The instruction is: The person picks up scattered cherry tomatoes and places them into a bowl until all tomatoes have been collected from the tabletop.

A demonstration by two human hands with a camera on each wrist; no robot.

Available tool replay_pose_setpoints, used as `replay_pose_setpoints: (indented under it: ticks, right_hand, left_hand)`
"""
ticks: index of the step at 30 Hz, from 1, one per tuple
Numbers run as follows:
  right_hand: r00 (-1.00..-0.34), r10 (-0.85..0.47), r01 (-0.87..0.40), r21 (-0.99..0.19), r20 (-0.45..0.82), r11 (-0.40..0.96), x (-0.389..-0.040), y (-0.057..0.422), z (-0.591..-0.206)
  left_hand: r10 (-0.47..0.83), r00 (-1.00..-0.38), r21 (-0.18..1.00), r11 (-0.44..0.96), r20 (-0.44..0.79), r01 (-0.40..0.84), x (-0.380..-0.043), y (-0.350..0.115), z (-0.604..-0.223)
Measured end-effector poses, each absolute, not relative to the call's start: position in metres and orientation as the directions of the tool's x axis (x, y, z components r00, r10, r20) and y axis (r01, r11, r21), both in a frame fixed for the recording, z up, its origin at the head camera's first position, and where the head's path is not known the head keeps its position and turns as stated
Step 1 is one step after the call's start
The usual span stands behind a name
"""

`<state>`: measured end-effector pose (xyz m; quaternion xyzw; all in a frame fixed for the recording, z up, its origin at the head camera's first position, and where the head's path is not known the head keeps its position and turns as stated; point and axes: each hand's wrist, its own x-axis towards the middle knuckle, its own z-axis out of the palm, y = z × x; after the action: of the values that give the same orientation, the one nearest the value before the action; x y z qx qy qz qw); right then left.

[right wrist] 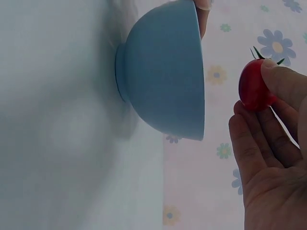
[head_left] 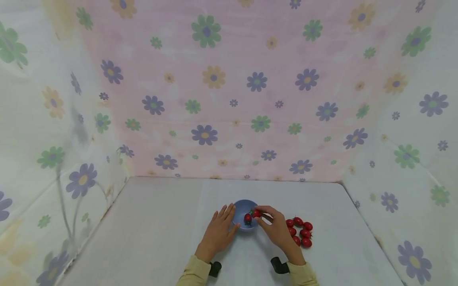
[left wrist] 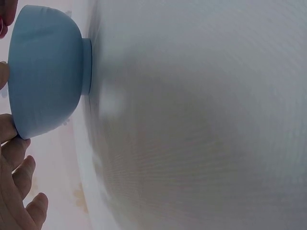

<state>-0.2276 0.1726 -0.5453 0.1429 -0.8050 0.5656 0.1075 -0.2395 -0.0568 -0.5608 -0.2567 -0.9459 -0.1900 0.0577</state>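
Note:
A blue bowl [head_left: 245,205] stands upright on the white table. My left hand [head_left: 219,232] rests against its left side, fingers fairly straight, with fingertips and thumb touching the rim; in the left wrist view the fingers [left wrist: 14,153] reach the bowl [left wrist: 45,72]. Inside the bowl lies one small red tomato [head_left: 247,218]. Over the bowl's right side, my right hand [head_left: 276,230] pinches another cherry tomato [head_left: 256,213] between thumb and fingertips. The right wrist view shows this held tomato [right wrist: 254,86], green stem leaves on it, above rim level and apart from the bowl [right wrist: 165,72].
Several more cherry tomatoes [head_left: 306,233] lie grouped on the table right of my right hand, some partly hidden by it. Flower-patterned cloth [head_left: 232,115] walls the table [head_left: 161,222] at the back and sides. A black device [head_left: 215,269] sits at my left wrist, another [head_left: 280,265] at the right.

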Motion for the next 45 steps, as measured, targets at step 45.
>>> replay_pose_setpoints:
  ticks: [45]
  right_hand:
    - [-0.924,-0.184,-0.380,-0.863,0.336,0.333,-0.215,0.145,-0.530]
  left_hand:
    - [0.471,-0.850,0.335,0.782,0.234,0.526,-0.240,-0.057,-0.563]
